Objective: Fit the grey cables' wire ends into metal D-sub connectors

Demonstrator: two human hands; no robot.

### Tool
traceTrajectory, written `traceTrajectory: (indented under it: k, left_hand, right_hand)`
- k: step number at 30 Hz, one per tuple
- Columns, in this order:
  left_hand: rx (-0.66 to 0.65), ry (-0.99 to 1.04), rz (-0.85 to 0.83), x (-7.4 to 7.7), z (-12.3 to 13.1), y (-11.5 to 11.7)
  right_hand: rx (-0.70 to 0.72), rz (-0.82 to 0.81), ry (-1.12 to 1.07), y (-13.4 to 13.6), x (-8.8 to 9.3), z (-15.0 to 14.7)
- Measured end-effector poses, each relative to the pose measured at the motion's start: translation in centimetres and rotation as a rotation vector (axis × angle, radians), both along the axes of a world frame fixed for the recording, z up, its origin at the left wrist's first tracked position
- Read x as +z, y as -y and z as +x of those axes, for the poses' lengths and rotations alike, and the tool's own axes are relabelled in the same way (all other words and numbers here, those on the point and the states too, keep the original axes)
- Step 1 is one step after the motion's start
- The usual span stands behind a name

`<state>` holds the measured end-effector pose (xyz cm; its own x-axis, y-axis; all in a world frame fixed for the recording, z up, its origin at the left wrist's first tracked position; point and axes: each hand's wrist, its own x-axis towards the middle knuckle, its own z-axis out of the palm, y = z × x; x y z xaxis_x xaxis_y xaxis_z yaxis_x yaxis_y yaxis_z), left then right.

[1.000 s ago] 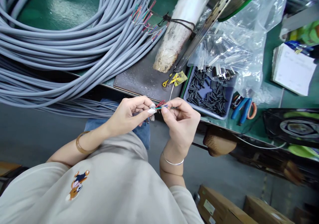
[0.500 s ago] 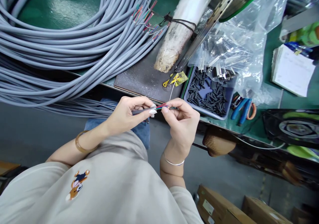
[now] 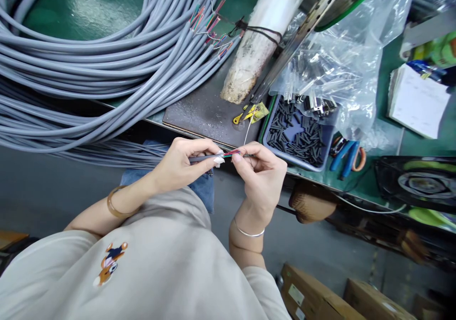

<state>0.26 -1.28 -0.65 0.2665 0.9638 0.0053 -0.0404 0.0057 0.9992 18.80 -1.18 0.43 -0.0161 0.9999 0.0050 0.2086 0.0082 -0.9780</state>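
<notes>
A grey cable [image 3: 200, 158] is pinched near its stripped end between the thumb and fingers of my left hand [image 3: 188, 161]. Thin coloured wires [image 3: 230, 154], red and green among them, come out of that end toward the right. My right hand [image 3: 261, 173] has thumb and forefinger closed on these wires, and its fingertips partly hide them. Both hands are close together at the bench's front edge. Just behind them, a pale thin strand [image 3: 248, 129] runs up to a yellow piece [image 3: 260, 114] by the metal rod.
Coils of grey cable [image 3: 107, 85] with stripped ends fill the left. A wrapped white post [image 3: 261, 35] and metal rod [image 3: 285, 61] rise behind my hands. To the right are a bin [image 3: 308, 163] of black tubes, pliers [image 3: 345, 158], plastic bags [image 3: 366, 73] and a paper pad [image 3: 418, 101].
My right hand has shifted very slightly to the right along the wires. My left hand and the cable have hardly moved.
</notes>
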Motion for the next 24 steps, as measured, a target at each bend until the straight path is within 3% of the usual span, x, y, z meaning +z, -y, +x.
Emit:
traceTrajectory:
  k: [5, 10, 16, 22, 24]
  left_hand:
    - [-0.002, 0.048, -0.030, 0.0, 0.1, 0.1]
    - [0.007, -0.033, 0.042, -0.2, 0.0, 0.1]
    - [0.025, -0.180, 0.253, -0.4, -0.3, 0.0]
    - [-0.036, -0.603, 0.555, -1.1, -0.2, 0.3]
    - [0.010, -0.554, 0.539, -1.1, 0.1, 0.5]
  right_hand:
    - [-0.004, 0.046, 0.050, 0.1, 0.1, -0.4]
    - [0.002, 0.126, 0.100, 0.3, 0.2, -0.2]
    - [0.037, 0.167, 0.240, 0.1, 0.7, 0.2]
    - [0.105, 0.381, 0.571, 0.8, 1.4, -0.6]
    - [0.065, 0.362, 0.542, 1.0, 1.4, -0.8]
